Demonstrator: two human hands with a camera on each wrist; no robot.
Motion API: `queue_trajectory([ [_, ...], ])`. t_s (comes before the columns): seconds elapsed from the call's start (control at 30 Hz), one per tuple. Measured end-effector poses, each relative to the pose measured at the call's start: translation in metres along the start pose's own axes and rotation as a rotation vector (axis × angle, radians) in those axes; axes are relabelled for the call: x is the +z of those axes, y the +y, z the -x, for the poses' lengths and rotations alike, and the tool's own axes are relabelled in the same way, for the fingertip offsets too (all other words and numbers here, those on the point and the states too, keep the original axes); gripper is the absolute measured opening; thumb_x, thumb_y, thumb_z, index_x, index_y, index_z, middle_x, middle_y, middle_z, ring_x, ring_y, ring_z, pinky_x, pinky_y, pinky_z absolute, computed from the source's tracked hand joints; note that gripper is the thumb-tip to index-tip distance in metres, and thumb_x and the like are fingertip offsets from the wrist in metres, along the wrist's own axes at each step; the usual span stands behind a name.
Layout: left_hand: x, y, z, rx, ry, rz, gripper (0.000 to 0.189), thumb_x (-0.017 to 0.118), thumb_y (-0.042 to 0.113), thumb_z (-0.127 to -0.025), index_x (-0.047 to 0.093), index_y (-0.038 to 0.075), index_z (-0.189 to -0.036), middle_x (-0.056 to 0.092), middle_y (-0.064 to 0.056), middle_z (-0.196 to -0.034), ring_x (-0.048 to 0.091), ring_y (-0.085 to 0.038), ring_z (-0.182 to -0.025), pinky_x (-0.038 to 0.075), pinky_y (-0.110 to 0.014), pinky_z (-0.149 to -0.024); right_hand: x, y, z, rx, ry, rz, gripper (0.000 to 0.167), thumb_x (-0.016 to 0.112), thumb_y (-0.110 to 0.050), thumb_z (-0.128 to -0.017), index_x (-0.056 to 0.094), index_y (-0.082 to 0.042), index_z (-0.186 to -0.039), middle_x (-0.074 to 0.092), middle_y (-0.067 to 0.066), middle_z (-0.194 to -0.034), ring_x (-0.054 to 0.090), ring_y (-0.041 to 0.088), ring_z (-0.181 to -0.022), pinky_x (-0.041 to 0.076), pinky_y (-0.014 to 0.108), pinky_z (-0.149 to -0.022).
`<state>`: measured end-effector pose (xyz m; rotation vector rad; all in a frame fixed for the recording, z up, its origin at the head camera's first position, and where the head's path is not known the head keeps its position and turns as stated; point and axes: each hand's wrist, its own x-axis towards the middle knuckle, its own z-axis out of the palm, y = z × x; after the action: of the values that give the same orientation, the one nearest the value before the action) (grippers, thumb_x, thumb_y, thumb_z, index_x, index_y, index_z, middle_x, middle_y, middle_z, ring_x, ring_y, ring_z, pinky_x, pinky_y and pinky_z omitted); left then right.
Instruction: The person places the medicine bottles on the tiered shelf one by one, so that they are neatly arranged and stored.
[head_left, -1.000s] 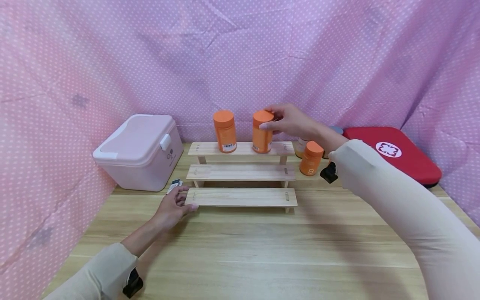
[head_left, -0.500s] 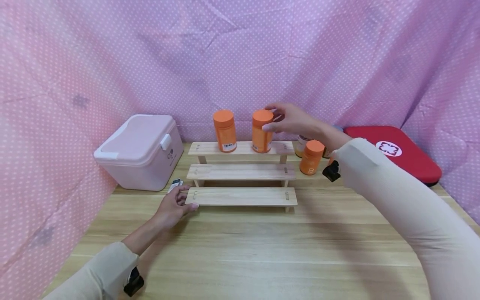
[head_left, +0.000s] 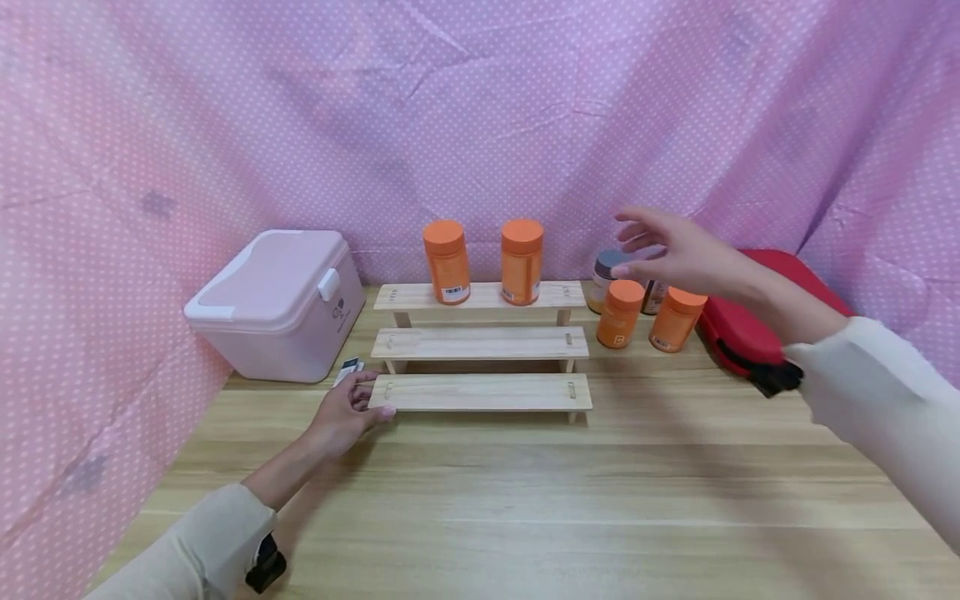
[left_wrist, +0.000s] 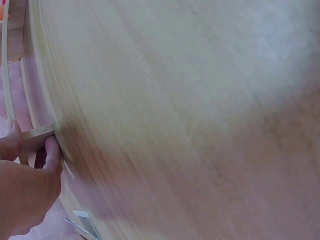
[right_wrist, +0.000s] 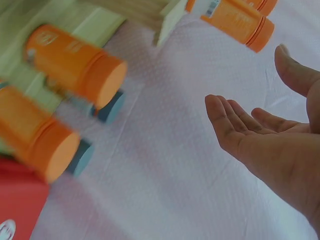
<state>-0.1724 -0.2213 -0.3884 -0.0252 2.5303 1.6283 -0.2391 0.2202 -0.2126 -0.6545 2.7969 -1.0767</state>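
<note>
A three-step wooden display rack (head_left: 480, 393) stands on the table. My left hand (head_left: 341, 421) grips the left end of its lowest step; in the left wrist view the thumb and a finger pinch the board and its leg (left_wrist: 40, 136). Two orange bottles, a left one (head_left: 447, 265) and a right one (head_left: 521, 265), stand upright on the top step. My right hand (head_left: 678, 250) hovers to the right of the rack with fingers spread, holding nothing. Below it, two more orange bottles, one nearer the rack (head_left: 619, 317) and one farther right (head_left: 677, 322), stand on the table.
Dark-lidded jars, one of them grey-capped (head_left: 606, 265), stand partly hidden behind the orange bottles. A red case (head_left: 738, 333) lies at the right, partly covered by my arm. The pink box (head_left: 277, 292) is at the left, with a small packet (head_left: 349, 367) beside it.
My right hand has let go of the right bottle on the top step and moved right, away from the rack. The bottle stays upright there. My left hand has not moved.
</note>
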Motion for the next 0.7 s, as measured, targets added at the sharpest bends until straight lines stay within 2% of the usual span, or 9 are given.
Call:
queue_trajectory([
  [0.1, -0.001, 0.0, 0.0, 0.005, 0.001, -0.003, 0.065, 0.071, -0.003, -0.083, 0.036, -0.006, -0.137, 0.059, -0.028, -0.12, 0.062, -0.025, -0.101, 0.051, -0.017, -0.071, -0.008, 0.012, 0.021, 0.026, 0.048, 0.033, 0.078, 0.072, -0.023, -0.088, 0.028, -0.007, -0.15, 0.047, 0.02, -0.136, 0.046, 0.035, -0.125, 0.04, 0.043, -0.1],
  [0.23, -0.002, 0.002, 0.001, 0.011, -0.003, -0.002, 0.065, 0.071, -0.002, -0.084, 0.035, -0.007, -0.138, 0.059, -0.029, -0.119, 0.062, -0.025, -0.101, 0.051, -0.017, -0.071, -0.015, 0.032, 0.045, 0.066, 0.108, 0.056, 0.076, 0.072, -0.024, -0.088, 0.03, -0.009, -0.149, 0.049, 0.019, -0.136, 0.047, 0.034, -0.123, 0.04, 0.016, -0.089],
  [0.33, -0.003, 0.002, 0.001, 0.011, -0.005, 0.003, 0.065, 0.071, -0.002, -0.084, 0.035, -0.007, -0.138, 0.059, -0.029, -0.119, 0.062, -0.025, -0.1, 0.051, -0.017, -0.071, -0.014, 0.047, 0.058, 0.079, 0.13, 0.058, 0.072, 0.072, -0.024, -0.088, 0.033, -0.007, -0.147, 0.052, 0.021, -0.133, 0.049, 0.032, -0.119, 0.037, 0.004, -0.08],
  [0.43, -0.003, 0.002, 0.001, 0.011, -0.007, 0.006, 0.065, 0.071, -0.002, -0.084, 0.035, -0.007, -0.137, 0.059, -0.029, -0.119, 0.062, -0.023, -0.099, 0.051, -0.018, -0.07, -0.01, 0.058, 0.067, 0.094, 0.155, 0.07, 0.069, 0.073, -0.023, -0.087, 0.037, -0.006, -0.144, 0.054, 0.021, -0.13, 0.053, 0.021, -0.114, 0.038, 0.002, -0.078],
  [0.5, -0.003, 0.001, 0.0, 0.007, -0.008, 0.002, 0.064, 0.071, -0.002, -0.084, 0.035, -0.007, -0.137, 0.059, -0.028, -0.119, 0.062, -0.023, -0.1, 0.051, -0.017, -0.071, -0.007, 0.064, 0.071, 0.1, 0.177, 0.078, 0.07, 0.074, -0.024, -0.086, 0.038, -0.005, -0.143, 0.054, 0.022, -0.129, 0.053, 0.019, -0.112, 0.038, 0.0, -0.077],
  [0.57, -0.004, 0.002, -0.001, 0.007, -0.007, -0.012, 0.064, 0.071, 0.0, -0.085, 0.035, -0.006, -0.137, 0.059, -0.027, -0.119, 0.061, -0.024, -0.101, 0.05, -0.017, -0.073, -0.004, 0.07, 0.073, 0.098, 0.205, 0.079, 0.071, 0.075, -0.023, -0.085, 0.038, -0.004, -0.142, 0.052, 0.022, -0.13, 0.053, 0.022, -0.114, 0.037, -0.001, -0.076],
  [0.63, -0.004, 0.002, -0.002, 0.003, -0.006, -0.023, 0.064, 0.071, 0.001, -0.085, 0.035, -0.006, -0.138, 0.06, -0.026, -0.119, 0.06, -0.025, -0.103, 0.05, -0.017, -0.075, -0.003, 0.075, 0.074, 0.099, 0.23, 0.087, 0.073, 0.076, -0.022, -0.085, 0.036, -0.002, -0.143, 0.05, 0.025, -0.131, 0.051, 0.032, -0.118, 0.035, -0.002, -0.075],
  [0.7, -0.004, 0.002, -0.002, -0.001, -0.007, -0.034, 0.065, 0.071, 0.002, -0.085, 0.035, -0.005, -0.138, 0.059, -0.025, -0.12, 0.059, -0.027, -0.107, 0.049, -0.017, -0.077, -0.001, 0.081, 0.073, 0.11, 0.242, 0.095, 0.075, 0.075, -0.023, -0.085, 0.034, 0.0, -0.144, 0.046, 0.026, -0.134, 0.047, 0.042, -0.12, 0.043, 0.008, -0.081],
])
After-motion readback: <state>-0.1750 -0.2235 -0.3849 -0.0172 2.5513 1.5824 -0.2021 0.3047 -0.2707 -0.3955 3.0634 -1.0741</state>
